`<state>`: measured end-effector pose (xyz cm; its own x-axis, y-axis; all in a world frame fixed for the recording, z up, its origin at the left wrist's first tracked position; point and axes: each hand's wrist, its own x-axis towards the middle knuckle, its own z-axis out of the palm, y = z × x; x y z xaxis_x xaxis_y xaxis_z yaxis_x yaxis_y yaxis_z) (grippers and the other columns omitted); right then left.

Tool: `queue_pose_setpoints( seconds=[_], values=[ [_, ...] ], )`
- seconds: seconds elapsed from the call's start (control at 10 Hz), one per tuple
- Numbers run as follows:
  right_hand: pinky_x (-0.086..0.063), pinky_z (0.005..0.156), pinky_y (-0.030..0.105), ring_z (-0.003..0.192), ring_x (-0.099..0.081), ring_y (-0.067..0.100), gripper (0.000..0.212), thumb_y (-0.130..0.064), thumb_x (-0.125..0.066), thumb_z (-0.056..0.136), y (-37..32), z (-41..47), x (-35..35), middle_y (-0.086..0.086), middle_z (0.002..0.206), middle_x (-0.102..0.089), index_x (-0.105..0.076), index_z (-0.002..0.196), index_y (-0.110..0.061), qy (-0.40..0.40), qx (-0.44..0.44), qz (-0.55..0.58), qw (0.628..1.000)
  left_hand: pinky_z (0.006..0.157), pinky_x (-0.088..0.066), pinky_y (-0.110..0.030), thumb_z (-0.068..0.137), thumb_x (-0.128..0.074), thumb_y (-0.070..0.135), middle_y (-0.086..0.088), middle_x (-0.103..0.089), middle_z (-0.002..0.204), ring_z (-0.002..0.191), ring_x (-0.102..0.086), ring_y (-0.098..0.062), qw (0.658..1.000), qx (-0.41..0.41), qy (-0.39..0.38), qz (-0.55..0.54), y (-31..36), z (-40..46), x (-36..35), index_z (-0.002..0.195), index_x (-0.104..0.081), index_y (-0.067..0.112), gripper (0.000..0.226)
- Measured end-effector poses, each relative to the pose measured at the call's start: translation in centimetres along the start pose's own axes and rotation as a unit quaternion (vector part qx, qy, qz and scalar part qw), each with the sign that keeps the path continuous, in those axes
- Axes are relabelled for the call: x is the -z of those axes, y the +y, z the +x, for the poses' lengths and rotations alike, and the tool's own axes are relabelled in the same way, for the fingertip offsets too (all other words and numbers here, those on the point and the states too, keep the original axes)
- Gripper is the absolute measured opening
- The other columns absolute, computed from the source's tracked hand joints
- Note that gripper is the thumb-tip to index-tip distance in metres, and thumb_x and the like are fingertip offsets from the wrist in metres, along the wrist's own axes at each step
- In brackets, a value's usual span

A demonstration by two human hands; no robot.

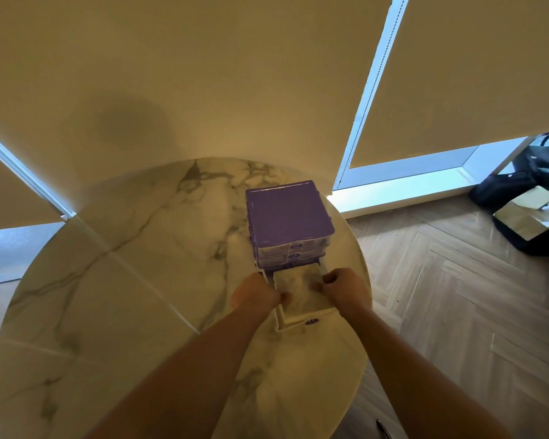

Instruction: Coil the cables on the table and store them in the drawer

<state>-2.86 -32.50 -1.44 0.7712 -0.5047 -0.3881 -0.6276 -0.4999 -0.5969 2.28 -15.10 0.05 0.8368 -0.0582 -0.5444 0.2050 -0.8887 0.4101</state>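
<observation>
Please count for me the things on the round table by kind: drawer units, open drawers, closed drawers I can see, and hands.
Drawer unit: 1
Open drawer: 1
Closed drawers visible above it: 2
Hands at the open drawer: 2, left hand and right hand
Total: 6

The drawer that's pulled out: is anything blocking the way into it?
Nothing visible blocks it. The bottom drawer of the purple organizer is pulled out and open on top. Only the left hand and right hand are at its sides. What the fingers hold is too blurred to tell.
</observation>
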Motion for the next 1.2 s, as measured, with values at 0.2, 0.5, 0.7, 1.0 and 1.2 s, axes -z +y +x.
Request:
queue_pose_setpoints(
  seconds=[0.2,0.5,0.7,1.0,1.2],
  values=[
    [-0.042,0.050,0.018,0.073,-0.061,0.008,0.025,-0.041,-0.069,0.084,-0.1,-0.4,0.3,-0.006,0.088,-0.066,-0.067,0.100,-0.021,-0.015,0.002,0.006,1.000,0.076,-0.051,-0.031,0.074,-0.073,0.052,-0.004,-0.068,0.107,0.101,-0.064,-0.024,0.999,-0.018,0.020,0.019,0.0,-0.5,-0.4,0.106,-0.065,0.016,0.050],
    [-0.042,0.053,0.017,0.081,-0.061,0.006,0.030,-0.036,-0.070,0.084,0.0,-0.5,0.5,-0.008,0.097,-0.065,-0.064,0.111,-0.024,-0.022,0.012,0.044,0.999,0.073,-0.054,-0.041,0.061,-0.079,0.057,-0.018,-0.071,0.097,0.094,-0.068,-0.031,0.997,-0.008,-0.021,-0.073,-1.0,0.1,-0.5,0.090,-0.069,0.000,0.064],
    [-0.043,0.049,0.018,0.080,-0.062,0.011,0.032,-0.039,-0.068,0.085,-0.6,-0.7,0.4,-0.003,0.097,-0.065,-0.065,0.111,-0.021,-0.011,0.005,0.011,1.000,0.061,-0.044,-0.031,0.058,-0.073,0.067,-0.012,-0.072,0.091,0.086,-0.069,-0.026,0.996,-0.006,-0.020,-0.086,-1.6,-0.1,-1.1,0.088,-0.070,0.009,0.066],
    [-0.052,0.067,0.026,0.075,-0.060,0.012,0.018,-0.030,-0.054,0.094,-1.9,-1.7,0.0,-0.001,0.088,-0.062,-0.063,0.100,-0.015,-0.016,0.029,-0.068,0.997,0.070,-0.046,-0.028,0.073,-0.066,0.053,-0.006,-0.069,0.100,0.094,-0.066,-0.025,0.998,-0.034,-0.011,-0.043,-1.3,-1.2,-1.0,0.096,-0.071,0.013,0.046],
    [-0.052,0.067,0.025,0.074,-0.062,0.013,0.016,-0.027,-0.049,0.094,-3.1,-1.6,-0.3,0.001,0.083,-0.064,-0.060,0.085,-0.019,-0.052,0.037,-0.115,0.991,0.087,-0.052,-0.036,0.083,-0.051,0.060,-0.013,-0.069,0.109,0.100,-0.066,-0.028,0.997,-0.045,-0.026,-0.051,-1.4,-1.5,-0.4,0.104,-0.069,0.010,0.057]
  ],
)
